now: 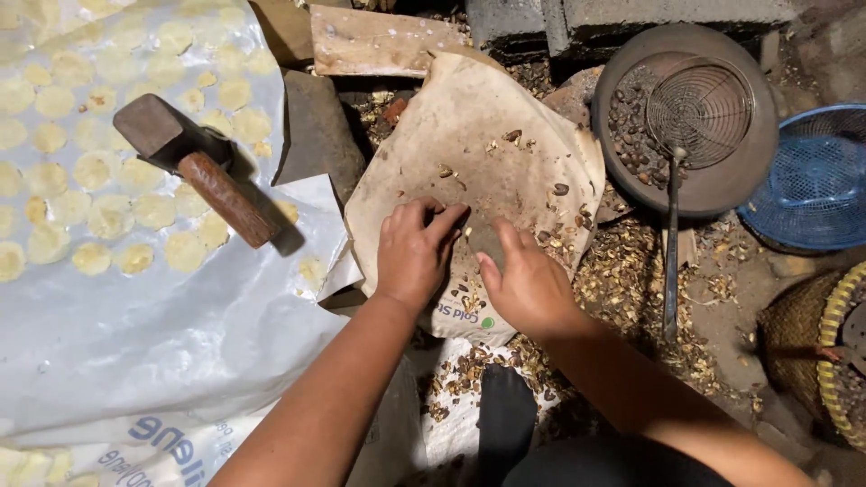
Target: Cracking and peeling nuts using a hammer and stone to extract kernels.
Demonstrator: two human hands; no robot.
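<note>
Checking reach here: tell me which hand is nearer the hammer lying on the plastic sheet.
Left. The left hand rests on the beige sheet, just right of the hammer; the right hand lies farther right, beyond the left.

You are in a rough floor-level food workshop. A wooden mallet [194,167], flattened yellow discs [108,212] drying on plastic sheeting [135,334] and a pan [713,185] of roasted seeds show it.

white printed sack [135,424] lower left; tan printed sack [469,144] at centre.

Hammer [194,167] left (pan [686,117] right)
</note>
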